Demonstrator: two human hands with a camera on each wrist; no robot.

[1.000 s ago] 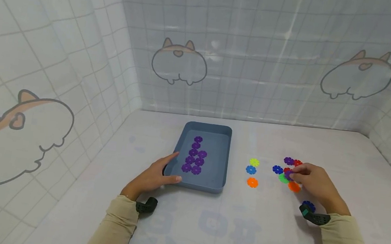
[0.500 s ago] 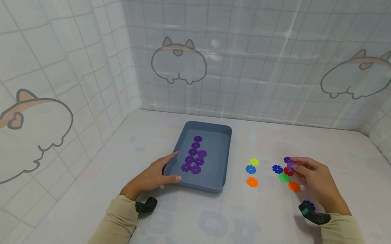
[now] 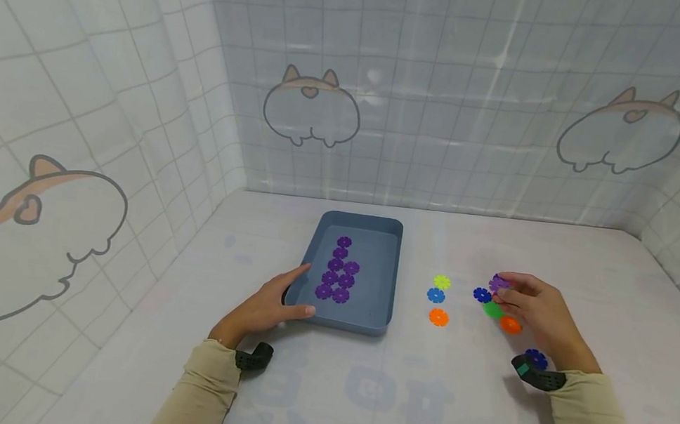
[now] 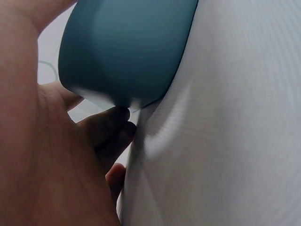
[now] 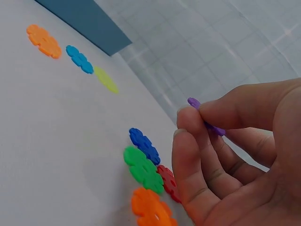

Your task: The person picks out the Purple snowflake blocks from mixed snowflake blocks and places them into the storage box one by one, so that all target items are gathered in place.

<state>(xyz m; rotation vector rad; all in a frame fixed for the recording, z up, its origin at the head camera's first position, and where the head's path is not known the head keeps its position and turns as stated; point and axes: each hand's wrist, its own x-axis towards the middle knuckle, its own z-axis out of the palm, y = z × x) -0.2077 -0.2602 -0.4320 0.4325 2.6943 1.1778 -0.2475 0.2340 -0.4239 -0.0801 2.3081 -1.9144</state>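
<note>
In the head view my right hand pinches a purple flower-shaped disc between thumb and fingertips, above the loose pile. The right wrist view shows this purple disc nearly edge-on, raised off the table. Below it lie a dark blue disc, a green disc, a red disc and an orange disc. My left hand holds the near left corner of a blue-grey tray, thumb at the front rim and fingers along the left side. Several purple discs lie flat inside the tray.
Between tray and pile lie a yellow disc, a light blue disc and another orange disc. A second dark blue disc is near my right wrist. Tile-patterned curtains enclose the white table's back and sides.
My right hand has lifted the purple disc from the pile and shifted it slightly away from me and to the left. The left hand and the tray stay put.
</note>
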